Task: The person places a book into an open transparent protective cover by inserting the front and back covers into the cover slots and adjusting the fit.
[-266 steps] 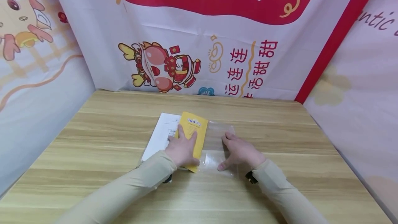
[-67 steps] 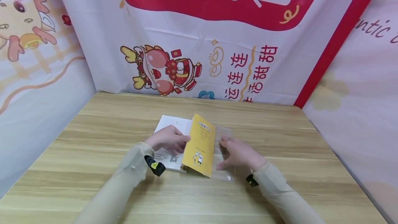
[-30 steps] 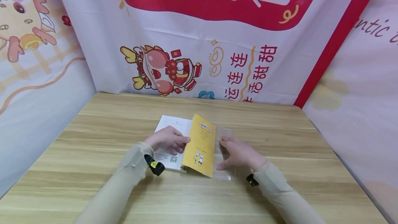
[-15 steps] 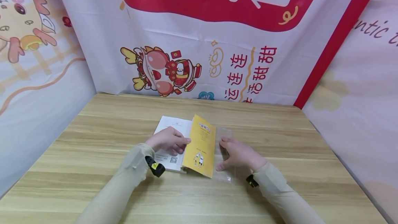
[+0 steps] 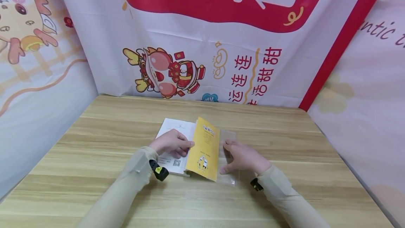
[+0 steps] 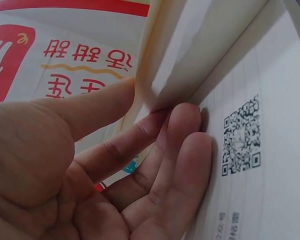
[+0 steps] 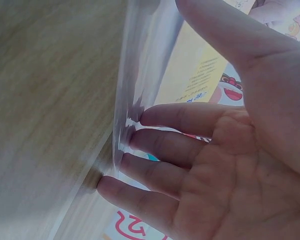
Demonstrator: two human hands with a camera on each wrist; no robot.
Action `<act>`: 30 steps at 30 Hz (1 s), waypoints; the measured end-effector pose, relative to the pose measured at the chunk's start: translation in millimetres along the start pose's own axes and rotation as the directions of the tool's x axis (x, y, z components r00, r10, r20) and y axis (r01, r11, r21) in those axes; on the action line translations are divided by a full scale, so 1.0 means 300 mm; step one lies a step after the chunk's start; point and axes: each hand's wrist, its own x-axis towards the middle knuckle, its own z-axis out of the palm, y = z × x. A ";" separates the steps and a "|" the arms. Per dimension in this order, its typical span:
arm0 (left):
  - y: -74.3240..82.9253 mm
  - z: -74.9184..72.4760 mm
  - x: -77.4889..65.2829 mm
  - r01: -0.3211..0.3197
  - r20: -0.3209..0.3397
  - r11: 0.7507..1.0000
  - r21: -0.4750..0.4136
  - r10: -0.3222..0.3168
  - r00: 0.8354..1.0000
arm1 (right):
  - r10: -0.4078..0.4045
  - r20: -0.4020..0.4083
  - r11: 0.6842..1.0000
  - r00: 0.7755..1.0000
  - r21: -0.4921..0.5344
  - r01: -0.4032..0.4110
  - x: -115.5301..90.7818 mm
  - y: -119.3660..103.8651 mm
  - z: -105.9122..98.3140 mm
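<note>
A book with a white page (image 5: 176,124) and a printed QR code lies at the middle of the table. Its yellow cover (image 5: 207,147) stands tilted up along the page's right side. My left hand (image 5: 169,143) is over the page and pinches the cover's left edge; the left wrist view shows the thumb on one side and fingertips behind. A clear plastic book sleeve (image 5: 227,178) extends to the right, partly under the yellow cover. On this sleeve rest the spread fingertips and thumb of my right hand (image 5: 245,157), pressing it to the table.
The wooden table (image 5: 269,200) runs to printed cloth hangings (image 5: 190,27) at the back and both sides. Black wrist cameras (image 5: 159,171) sit at the cuffs of both beige sleeves (image 5: 110,200).
Earlier my left hand lay spread on the yellow cover; since then it has moved left and taken the cover's edge, now tilted up and farther right. Over the last second almost nothing moves.
</note>
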 end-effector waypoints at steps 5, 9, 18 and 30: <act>0.005 0.003 -0.003 0.010 -0.021 1.000 0.011 -0.010 1.000 | 0.004 -0.001 1.000 1.000 -0.001 -0.004 0.002 0.003 0.003; 0.007 0.007 -0.003 0.015 -0.035 1.000 0.027 -0.014 0.999 | 0.008 0.000 1.000 1.000 -0.001 -0.008 0.003 0.003 0.002; 0.008 0.016 0.002 0.006 -0.048 0.998 0.060 -0.003 0.999 | 0.005 0.000 1.000 1.000 -0.004 -0.005 -0.001 0.003 -0.001; -0.004 0.007 0.003 -0.005 -0.019 0.999 0.033 0.006 1.000 | 0.005 0.002 1.000 1.000 -0.013 -0.005 -0.002 0.002 0.001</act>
